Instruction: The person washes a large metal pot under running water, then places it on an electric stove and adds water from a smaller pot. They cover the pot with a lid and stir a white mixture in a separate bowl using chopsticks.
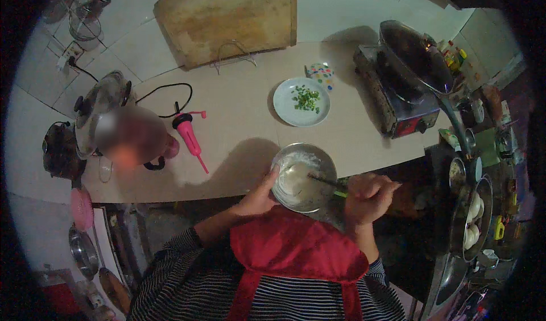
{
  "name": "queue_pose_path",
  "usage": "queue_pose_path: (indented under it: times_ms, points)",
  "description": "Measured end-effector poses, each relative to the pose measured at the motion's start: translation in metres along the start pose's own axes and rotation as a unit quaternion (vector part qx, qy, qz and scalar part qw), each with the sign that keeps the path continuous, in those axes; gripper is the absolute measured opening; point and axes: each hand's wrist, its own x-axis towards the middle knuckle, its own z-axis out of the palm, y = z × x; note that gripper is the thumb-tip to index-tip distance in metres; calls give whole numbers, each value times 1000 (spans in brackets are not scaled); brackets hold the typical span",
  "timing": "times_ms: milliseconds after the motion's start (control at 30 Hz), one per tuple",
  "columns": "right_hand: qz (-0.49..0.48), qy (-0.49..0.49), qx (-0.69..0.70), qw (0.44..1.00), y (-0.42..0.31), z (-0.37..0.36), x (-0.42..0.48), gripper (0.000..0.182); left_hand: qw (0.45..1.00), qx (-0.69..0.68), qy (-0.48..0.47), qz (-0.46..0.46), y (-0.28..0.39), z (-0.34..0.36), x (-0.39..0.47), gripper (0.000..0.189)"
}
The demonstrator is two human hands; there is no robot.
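A round metal bowl [327,161] stands near the counter's front edge, close to my red apron. Inside it lies a pale, wet flour-like mixture [294,178], with white powder along the far wall. My left hand [263,195] grips the bowl's left rim. In my right hand [370,197] is a dark thin stick-like utensil [326,180], its tip down in the mixture; a bright green piece shows beside it. Whether it is one stick or a pair, I cannot tell. Beyond the bowl, a white plate [282,103] carries chopped green onion [307,99].
A dotted cup [322,75] touches the plate's far side. Rightward stands a portable gas stove [411,107] with a long-handled wok [409,48]. A pink tool [190,137] lies left, near a lidded pot [102,95]. A wooden cutting board [230,22] leans against the wall.
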Motion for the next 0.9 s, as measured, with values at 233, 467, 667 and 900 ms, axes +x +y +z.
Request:
queue_pose_path:
  times_ms: [233, 467, 667, 900]
  points:
    - [-13, -35, 3, 999, -16, -24, -5, 54, 975, -207, 7, -79, 65, 31, -13, 54]
    - [67, -14, 52, 996, -15, -4, -12, 55, 961, -259, 46, -84, 66, 30, -8, 48]
    - [-34, -8, 104, 994, -30, 0, 17, 54, 997, -71, 24, 12, 63, 27, -6, 47]
    - [96, 98, 69, 988, -5, -44, 10, 48, 981, -180, 75, -21, 60, 32, -4, 56]
